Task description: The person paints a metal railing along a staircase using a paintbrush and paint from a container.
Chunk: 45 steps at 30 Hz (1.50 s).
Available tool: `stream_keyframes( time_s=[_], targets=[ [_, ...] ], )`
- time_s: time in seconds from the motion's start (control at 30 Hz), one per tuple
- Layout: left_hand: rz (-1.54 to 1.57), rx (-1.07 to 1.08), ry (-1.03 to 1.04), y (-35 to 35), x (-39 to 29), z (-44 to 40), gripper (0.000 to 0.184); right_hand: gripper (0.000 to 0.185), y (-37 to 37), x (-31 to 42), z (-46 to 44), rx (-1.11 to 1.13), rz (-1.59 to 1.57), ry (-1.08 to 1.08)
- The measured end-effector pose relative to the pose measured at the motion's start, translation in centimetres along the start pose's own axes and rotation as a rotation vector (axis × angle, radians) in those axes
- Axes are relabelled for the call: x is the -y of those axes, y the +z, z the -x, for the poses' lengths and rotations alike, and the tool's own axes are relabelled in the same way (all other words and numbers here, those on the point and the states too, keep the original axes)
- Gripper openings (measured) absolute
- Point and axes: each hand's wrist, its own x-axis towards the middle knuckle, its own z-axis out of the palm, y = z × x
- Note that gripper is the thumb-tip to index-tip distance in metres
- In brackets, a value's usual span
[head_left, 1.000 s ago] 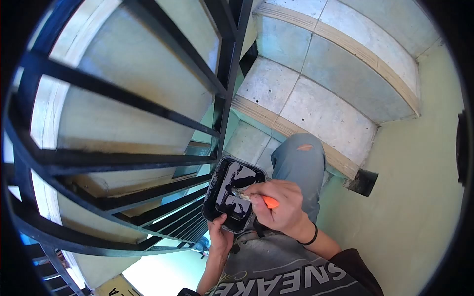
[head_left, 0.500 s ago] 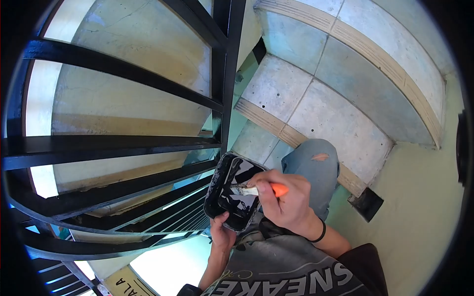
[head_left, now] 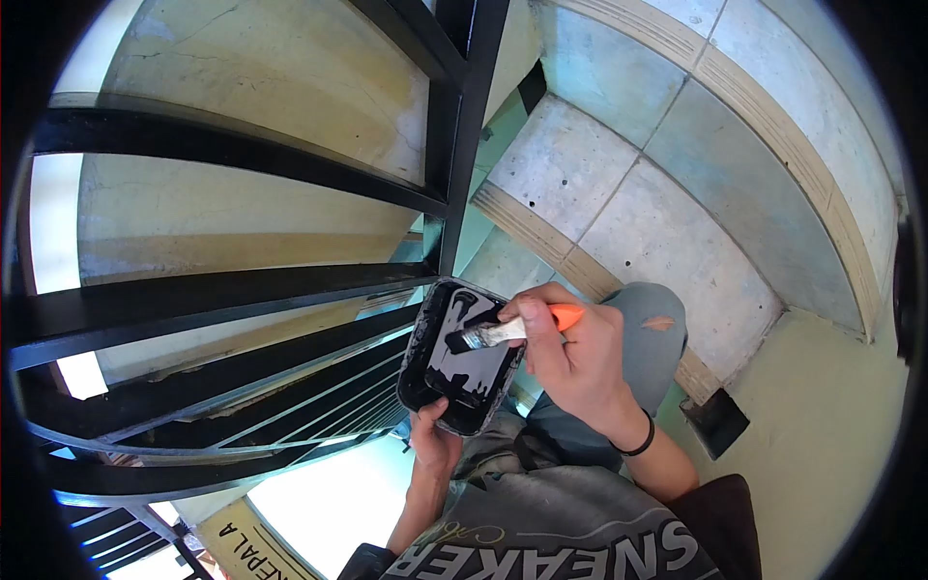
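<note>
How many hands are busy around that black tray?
2. The right hand grips a brush with an orange-tipped handle over the tray; the left hand holds the tray's edge nearest the person, its fingers partly hidden.

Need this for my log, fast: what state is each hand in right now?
Left hand: closed on the tray, thumb over its rim.
Right hand: closed, holding the brush over the tray.

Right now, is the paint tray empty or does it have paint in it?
Not empty: black paint coats much of the paint tray, and the paintbrush has dark bristles.
</note>
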Motion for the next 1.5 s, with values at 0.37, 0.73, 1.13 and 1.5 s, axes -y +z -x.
stream_keyframes(
  time_s=[0.37,0.73,1.13,1.5],
  targets=[
    [-0.078,0.004,0.007,-0.9,-0.2,-0.1,0.071,0.041,1.6,1.9,-5.1,-0.106,-0.544,0.189],
    [-0.043,-0.106,-0.032,-3.4,-1.6,2.0,0.068,0.048,3.6,0.2,-8.2,0.118,-0.581,0.334],
    [-0.085,-0.165,0.0,-2.9,-3.0,3.4,0.066,0.052,5.4,-4.6,-6.7,0.023,-0.418,0.419],
    [-0.064,-0.174,0.023,-3.9,-3.2,3.4,0.068,0.056,4.9,-6.2,-6.2,-0.073,-0.531,0.51]
  ],
)
